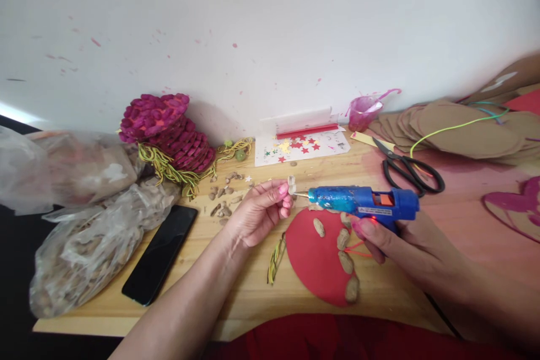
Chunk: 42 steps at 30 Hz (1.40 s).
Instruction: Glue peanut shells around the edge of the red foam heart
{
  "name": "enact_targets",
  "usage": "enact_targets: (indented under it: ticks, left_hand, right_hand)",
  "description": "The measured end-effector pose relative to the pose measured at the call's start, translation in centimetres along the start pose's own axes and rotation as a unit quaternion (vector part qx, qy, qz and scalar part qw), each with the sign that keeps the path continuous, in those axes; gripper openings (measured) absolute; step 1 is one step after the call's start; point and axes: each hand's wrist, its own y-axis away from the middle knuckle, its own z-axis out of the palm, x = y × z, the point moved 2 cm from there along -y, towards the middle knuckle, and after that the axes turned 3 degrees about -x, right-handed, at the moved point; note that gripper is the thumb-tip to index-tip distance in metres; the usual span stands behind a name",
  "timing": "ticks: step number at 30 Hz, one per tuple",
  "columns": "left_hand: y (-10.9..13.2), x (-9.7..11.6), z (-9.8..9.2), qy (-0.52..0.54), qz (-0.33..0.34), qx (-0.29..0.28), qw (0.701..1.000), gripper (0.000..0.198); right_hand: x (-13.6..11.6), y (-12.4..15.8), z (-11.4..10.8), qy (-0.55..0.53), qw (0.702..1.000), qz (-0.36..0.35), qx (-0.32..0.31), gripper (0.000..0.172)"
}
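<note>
Between thumb and fingers, my left hand (265, 207) pinches a peanut shell (291, 184), its pale hollow side showing. My right hand (400, 253) is wrapped round a blue glue gun (363, 201), whose metal nozzle is at the shell; whether they touch I cannot tell. Below both hands lies a red disc (312, 259) with several peanut shells (346, 261) along its right and upper edge. One loose peanut shell (319, 228) rests on the disc's face. A yellow-green tassel (275, 261) hangs off its left side.
Loose shells (221, 211) lie left of my hand. Beyond are a white sheet (333, 149) with paper stars, scissors (411, 169), a pink-stained cup (363, 112) and cardboard discs (468, 129). At left are a phone (160, 256), a plastic bag (97, 253) and a magenta stack (169, 129).
</note>
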Motion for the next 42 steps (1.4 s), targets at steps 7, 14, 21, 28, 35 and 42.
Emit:
enact_targets:
  ticks: [7, 14, 21, 28, 35, 42]
  left_hand:
    - [0.0, 0.1, 0.0, 0.006, 0.002, -0.001, 1.000, 0.026]
    - [0.0, 0.1, 0.0, 0.003, 0.003, 0.002, 1.000, 0.025]
    - [-0.1, 0.0, -0.1, 0.009, 0.006, -0.011, 1.000, 0.022]
    - [0.0, 0.3, 0.1, -0.014, 0.010, -0.010, 1.000, 0.025]
    - [1.2, 1.5, 0.4, -0.243, 0.036, 0.035, 0.969, 0.022]
    - [2.8, 0.7, 1.4, -0.576, 0.077, 0.081, 0.810, 0.010]
  right_hand:
    - [0.3, 0.1, -0.1, -0.005, 1.000, -0.003, -0.003, 0.031]
    - [0.1, 0.0, -0.2, 0.026, 0.999, -0.018, 0.003, 0.035]
    - [0.3, 0.0, -0.2, 0.039, 0.998, -0.039, 0.012, 0.033]
    - [0.6, 0.1, -0.2, 0.050, 0.998, -0.012, 0.023, 0.037]
    - [2.1, 0.2, 0.8, -0.188, 0.952, 0.242, 0.026, 0.052]
    - [1.9, 0.1, 2.7, -0.410, 0.859, 0.302, 0.058, 0.047]
